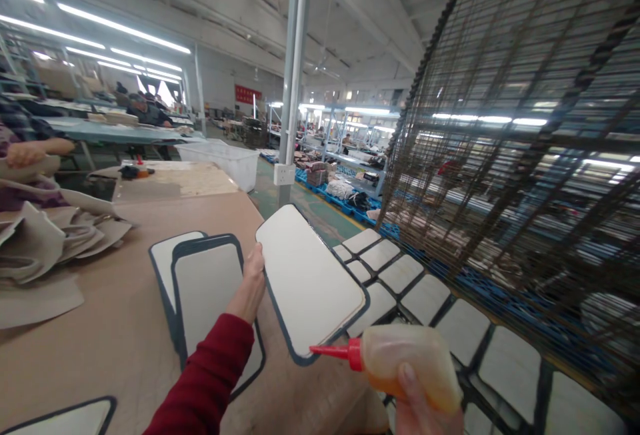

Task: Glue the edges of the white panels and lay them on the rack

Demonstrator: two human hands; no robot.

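Overhead, strip lights cross a wide workshop; our tan table [100,328] carries pads [210,288], with a wire rack [500,155] at two o'clock. Our left hand [250,288] pinches a white panel [307,281] at center, fingers hidden behind it, while our right hand [417,408] wraps a glue bottle [407,358] at five o'clock.

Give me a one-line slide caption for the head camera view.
Left hand holds up a dark-edged white panel while right hand points a red-nozzled glue bottle at it.

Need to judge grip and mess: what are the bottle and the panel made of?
Bottle: soft, translucent plastic, amber liquid showing through, red nozzle. Panel in the left hand: looks like stiff white board, matte, with a dark fabric-like edge; exact material unclear.
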